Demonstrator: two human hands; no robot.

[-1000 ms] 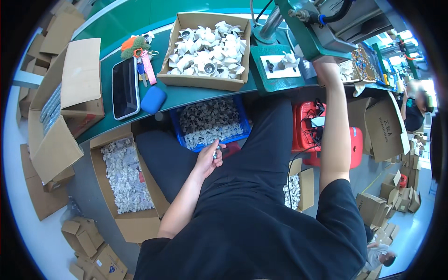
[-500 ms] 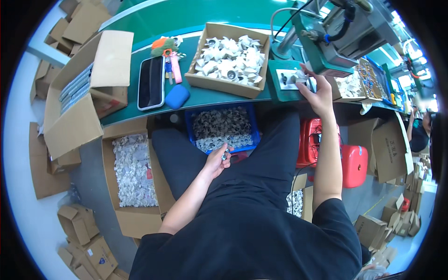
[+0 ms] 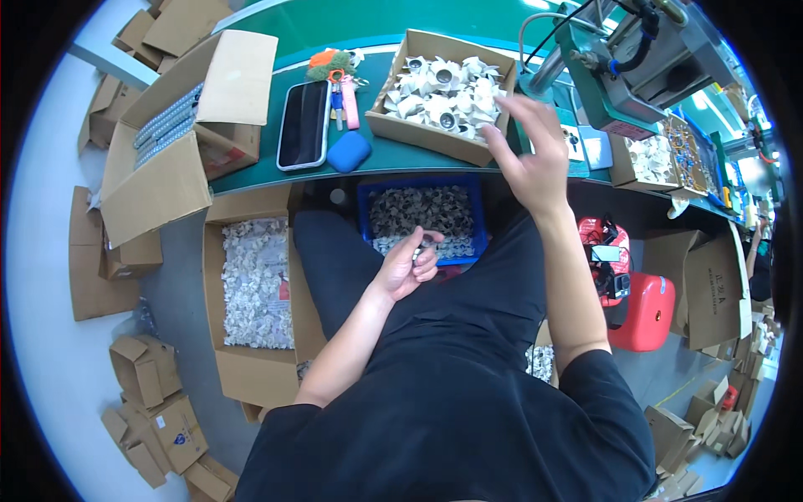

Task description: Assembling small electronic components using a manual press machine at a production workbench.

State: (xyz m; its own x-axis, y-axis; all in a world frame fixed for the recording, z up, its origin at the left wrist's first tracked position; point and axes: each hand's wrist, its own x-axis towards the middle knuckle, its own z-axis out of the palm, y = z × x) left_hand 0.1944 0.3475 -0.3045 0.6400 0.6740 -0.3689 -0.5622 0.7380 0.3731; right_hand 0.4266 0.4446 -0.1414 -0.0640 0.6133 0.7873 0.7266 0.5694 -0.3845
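Observation:
My right hand (image 3: 535, 159) is at the right edge of a cardboard box (image 3: 431, 136) of white finned impellers (image 3: 443, 96). Its thumb and fingers are apart, slightly blurred, and I see nothing held between them. Low over my lap, my left hand (image 3: 406, 269) is turned palm up, fingers curled around small shiny metal parts (image 3: 417, 252) that are mostly hidden. Just beyond it stands a blue bin (image 3: 364, 209) of small grey pieces. Right of my right hand, the press (image 3: 615, 92) rises over a plate with a pale fixture (image 3: 573, 144), partly covered by the hand.
On the green bench lie a phone (image 3: 304, 125), a blue case (image 3: 349, 152) and keys with a pink strap (image 3: 350, 105). Open cartons (image 3: 163, 180) flank me on the left. Red cases (image 3: 644, 309) stand right of my leg; another parts box (image 3: 648, 163) sits beyond the press.
My right hand has left the press fixture, where it held a white impeller, and moved left to the impeller box. My left hand stays over my lap. The whole view has shifted slightly.

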